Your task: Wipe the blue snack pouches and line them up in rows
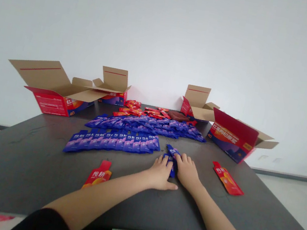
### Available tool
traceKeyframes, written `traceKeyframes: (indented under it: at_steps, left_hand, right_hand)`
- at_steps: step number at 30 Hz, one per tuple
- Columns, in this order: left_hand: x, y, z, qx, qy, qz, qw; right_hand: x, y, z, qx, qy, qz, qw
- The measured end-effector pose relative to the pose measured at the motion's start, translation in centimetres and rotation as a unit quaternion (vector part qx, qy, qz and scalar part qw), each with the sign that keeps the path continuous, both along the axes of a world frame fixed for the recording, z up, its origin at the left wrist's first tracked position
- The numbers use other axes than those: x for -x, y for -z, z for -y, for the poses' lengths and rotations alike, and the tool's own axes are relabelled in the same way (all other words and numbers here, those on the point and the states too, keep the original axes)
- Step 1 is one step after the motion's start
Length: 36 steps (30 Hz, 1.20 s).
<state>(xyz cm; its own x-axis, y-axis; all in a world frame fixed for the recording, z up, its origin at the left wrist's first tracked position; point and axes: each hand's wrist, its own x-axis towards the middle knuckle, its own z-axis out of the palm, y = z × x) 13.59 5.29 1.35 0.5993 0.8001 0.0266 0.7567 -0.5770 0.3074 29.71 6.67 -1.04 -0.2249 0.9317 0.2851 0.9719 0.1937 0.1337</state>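
Note:
Two blue pouches lie partly under my hands near the middle of the grey table. My left hand (161,173) rests over the lower blue pouch (172,170), its fingers spread flat and its thumb stretched toward the right. The upper blue pouch (171,149) slants under the fingertips of my right hand (188,172), which is closed at its edge; the underside of that grip is hidden. Just beyond, an overlapping row of blue pouches (116,141) is fanned out to the left. A red pouch (99,174) is partly covered by my left forearm.
Another red pouch (228,179) lies at the right. A heap of blue pouches (145,124) spreads farther back, with red pouches (133,105) behind. Open cartons stand on both sides: near left (51,103), far left (113,98), far right (192,110), near right (231,136).

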Motion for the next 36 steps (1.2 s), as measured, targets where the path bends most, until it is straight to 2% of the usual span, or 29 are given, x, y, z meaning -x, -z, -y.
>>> traceKeyframes:
  at_steps: [3, 9, 12, 15, 21, 23, 26, 29, 32, 34, 36]
  left_hand:
    - [0.7, 0.3, 1.5, 0.044, 0.011, -0.024, 0.999]
    - [0.8, 0.2, 4.3, 0.016, -0.039, 0.001, 0.999]
    - [1.4, -0.4, 3.9, 0.007, -0.016, 0.004, 1.000]
    - [2.3, -0.3, 3.1, 0.016, 0.025, 0.041, 0.999]
    - [3.2, 0.9, 2.4, 0.059, -0.004, 0.143, 0.988]
    - [3.3, 0.4, 2.3, 0.087, -0.004, 0.178, 0.980]
    - [4.2, -1.5, 2.5, 0.142, 0.007, 0.247, 0.958]
    - [6.5, -4.1, 3.9, 0.188, 0.019, 0.296, 0.936]
    - [10.5, -6.3, 6.0, 0.231, 0.012, 0.275, 0.933]
    - [13.8, -6.9, 7.2, 0.243, 0.008, 0.270, 0.932]
    - [17.1, -6.6, 7.8, 0.242, -0.019, 0.271, 0.931]
  right_hand:
    - [-0.5, -0.5, 0.5, 0.007, -0.005, -0.037, 0.999]
    - [0.4, -0.9, 4.1, -0.011, -0.034, -0.091, 0.995]
    - [1.3, -0.6, 6.2, 0.009, -0.069, -0.079, 0.994]
    - [1.8, -0.5, 7.2, 0.019, -0.082, -0.091, 0.992]
    - [2.8, -0.3, 7.1, -0.015, -0.047, -0.091, 0.995]
    - [3.2, 0.0, 6.8, -0.025, -0.034, -0.065, 0.997]
    - [3.5, 0.4, 6.1, -0.021, -0.030, -0.018, 0.999]
    - [3.5, 0.9, 5.2, -0.025, -0.029, 0.011, 0.999]
    - [2.9, 1.6, 4.3, -0.040, -0.032, 0.032, 0.998]
    - [2.0, 1.9, 3.8, -0.048, -0.045, 0.031, 0.997]
    - [0.7, 1.7, 3.1, -0.059, -0.067, -0.001, 0.996]
